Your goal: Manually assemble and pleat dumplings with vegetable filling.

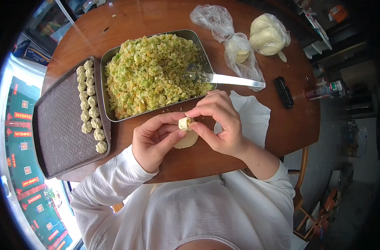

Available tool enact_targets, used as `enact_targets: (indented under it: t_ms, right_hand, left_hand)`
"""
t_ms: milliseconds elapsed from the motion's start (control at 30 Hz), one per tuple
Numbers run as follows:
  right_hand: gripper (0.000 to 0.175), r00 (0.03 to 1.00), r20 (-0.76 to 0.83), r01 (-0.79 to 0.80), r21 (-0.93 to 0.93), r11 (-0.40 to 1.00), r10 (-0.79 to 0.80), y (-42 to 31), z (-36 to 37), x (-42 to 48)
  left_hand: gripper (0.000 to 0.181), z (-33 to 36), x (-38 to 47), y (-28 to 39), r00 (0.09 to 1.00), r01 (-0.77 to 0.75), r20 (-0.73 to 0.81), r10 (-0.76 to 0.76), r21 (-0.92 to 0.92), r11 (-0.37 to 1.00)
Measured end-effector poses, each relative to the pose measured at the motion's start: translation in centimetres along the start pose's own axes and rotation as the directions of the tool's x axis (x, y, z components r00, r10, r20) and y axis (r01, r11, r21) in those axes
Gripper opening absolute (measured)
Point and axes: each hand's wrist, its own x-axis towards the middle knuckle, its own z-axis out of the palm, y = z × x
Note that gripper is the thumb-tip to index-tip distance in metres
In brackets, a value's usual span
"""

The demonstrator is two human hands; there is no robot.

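Observation:
Above the table's near edge, my left hand (157, 134) and my right hand (219, 122) pinch a small filled dumpling (185, 123) between thumbs and fingers. Its wrapper is partly gathered, and a bit of filling shows on the right side. Below it on the table lies a round dough wrapper (187, 141), partly hidden by my hands. Just beyond my hands stands a metal tray (106, 103) heaped with chopped vegetable filling (152, 72); a metal spatula (236, 80) rests in it, handle to the right. At the left, pleated dumplings (94, 112) line the right side of a dark baking tray (64, 118).
White paper (252, 115) lies beside my right hand. Farther back are a clear plastic bag (213, 20) with dough (241, 55) and a larger bagged dough lump (267, 34). A black object (283, 92) lies at the right. A wooden chair (301, 175) stands beyond the table's right corner.

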Motion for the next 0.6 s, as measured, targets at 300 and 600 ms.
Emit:
enact_targets:
  t_ms: [300,600]
  right_hand:
    - [0.015,0.998,0.002,0.063,-0.072,0.995,-0.063,-0.06,-0.15,-0.06]
    - [0.012,0.995,0.03,0.1,-0.216,0.971,-0.096,-0.36,-0.22,-0.37]
  left_hand:
    - [0.038,-0.13,-0.04,0.07,0.999,0.034,0.01,-0.034,0.006,0.999]
    - [0.038,0.04,0.0,0.22,1.0,-0.022,0.008,0.021,0.08,0.997]
